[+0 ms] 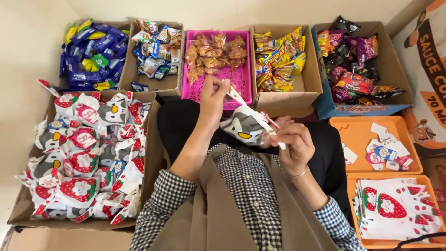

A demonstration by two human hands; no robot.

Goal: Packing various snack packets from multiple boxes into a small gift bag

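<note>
- Head view: your left hand [214,95] is raised above your lap, its fingers pinched shut on the upper edge of a small paper bag [246,124] printed with a grey-and-white penguin.
- Your right hand [291,145] is curled closed on the lower right edge of that same bag, so the two hands hold it between them; the bag hangs over your dark lap, in front of the pink tray.
- Across the top you have five containers in a row. Counting from the left: a cardboard box of blue and yellow packets [93,53], a cardboard box of mixed blue and white sweets [155,51], one pink slotted tray [241,79] holding clear-wrapped amber snacks, a cardboard box of yellow packets [278,58], and a blue-sided box of purple and black packets [353,60].
- On your left one large open carton [28,204] is heaped with filled strawberry and penguin bags; they overlap too much to count.
- On your right are two orange trays. The farther tray [357,135] carries a small scatter of stickers or tags, the number unclear. The nearer tray [360,237] holds a flat stack of strawberry-print bags [392,209].
</note>
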